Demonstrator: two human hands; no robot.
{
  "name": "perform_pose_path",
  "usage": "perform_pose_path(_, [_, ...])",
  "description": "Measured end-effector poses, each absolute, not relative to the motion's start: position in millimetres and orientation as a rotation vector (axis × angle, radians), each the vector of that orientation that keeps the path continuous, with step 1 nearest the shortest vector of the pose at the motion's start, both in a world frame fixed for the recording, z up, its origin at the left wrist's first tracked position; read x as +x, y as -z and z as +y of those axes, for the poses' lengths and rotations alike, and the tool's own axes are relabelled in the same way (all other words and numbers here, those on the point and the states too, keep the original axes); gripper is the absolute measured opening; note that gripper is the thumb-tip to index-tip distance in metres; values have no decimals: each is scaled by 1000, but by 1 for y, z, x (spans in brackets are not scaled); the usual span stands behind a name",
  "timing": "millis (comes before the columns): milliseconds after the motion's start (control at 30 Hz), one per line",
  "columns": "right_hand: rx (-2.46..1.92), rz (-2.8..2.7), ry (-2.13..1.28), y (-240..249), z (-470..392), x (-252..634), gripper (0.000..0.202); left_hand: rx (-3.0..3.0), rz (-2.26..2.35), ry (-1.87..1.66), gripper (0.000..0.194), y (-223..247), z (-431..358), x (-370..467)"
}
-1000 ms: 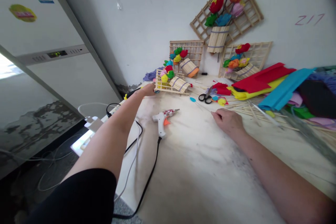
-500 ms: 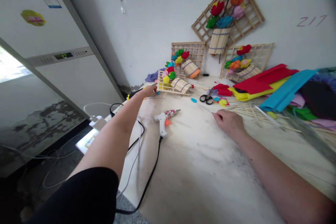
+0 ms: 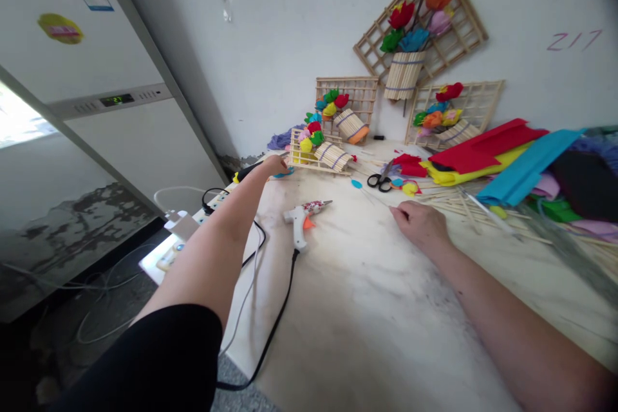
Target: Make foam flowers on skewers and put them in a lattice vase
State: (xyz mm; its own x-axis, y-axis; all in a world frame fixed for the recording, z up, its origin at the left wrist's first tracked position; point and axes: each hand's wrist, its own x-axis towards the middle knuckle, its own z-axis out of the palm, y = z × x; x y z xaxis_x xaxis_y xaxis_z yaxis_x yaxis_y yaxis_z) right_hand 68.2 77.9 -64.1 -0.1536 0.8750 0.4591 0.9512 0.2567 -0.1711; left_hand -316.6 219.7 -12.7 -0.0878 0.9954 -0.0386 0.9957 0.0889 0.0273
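My left hand (image 3: pixel 275 166) reaches to the far left of the table, with its fingers curled down beside a small blue piece (image 3: pixel 284 172), seemingly paper. Whatever its fingertips hold is hidden. My right hand (image 3: pixel 421 224) rests on the table, closed in a pinch on a thin stick (image 3: pixel 376 197). That stick points toward a blue petal-shaped piece (image 3: pixel 356 184); whether they are joined I cannot tell. Between my arms lies a white glue gun (image 3: pixel 300 225) with an orange trigger. Black-handled scissors (image 3: pixel 380 182) lie beyond my right hand.
Lattice panels with paper flowers (image 3: pixel 321 151) stand at the back; a larger one (image 3: pixel 420 26) hangs on the wall. Coloured paper sheets (image 3: pixel 487 145) and wooden sticks (image 3: pixel 466 209) cover the right side. The glue gun's black cord (image 3: pixel 277 328) crosses the left edge near a power strip (image 3: pixel 167 254).
My left hand has shifted slightly left, and more of the blue piece shows below its fingers. The right hand keeps its place with the thin stick.
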Motion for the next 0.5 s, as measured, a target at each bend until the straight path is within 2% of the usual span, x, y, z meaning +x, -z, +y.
perform_pose_path(200, [-1652, -2064, 203, 64, 78, 68, 33, 1883, 2311, -146, 29, 16, 223, -318])
perform_pose_path(500, [-1670, -2078, 210, 63, 77, 68, 31, 1736, 2252, -429, 40, 16, 222, -324])
